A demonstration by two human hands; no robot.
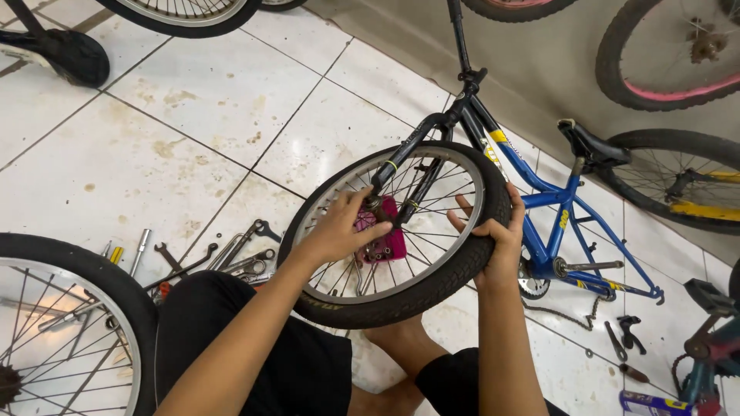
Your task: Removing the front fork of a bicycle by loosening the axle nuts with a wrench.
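On the white tiled floor [193, 115] a small blue bicycle [555, 208] lies on its side, front wheel [401, 231] toward the seated person. Left hand [339, 227] is curled around the lower end of the black fork [401, 158] at the wheel hub, fingers closed on the axle area. Right hand [497, 231] grips the black tyre [432, 289] at the wheel's right edge, thumb on the outer tread, fingers spread over the rim side. A pink tray [385, 243] of small parts shows through the spokes, just behind the hub. Wrenches [231, 254] and other hand tools lie scattered on the floor left of the wheel, near the person's knee. Loose chain [563, 312] trails beside the crank. Another spoked wheel [62, 331] sits at lower left; pink-rimmed wheels [671, 62] lean at upper right.
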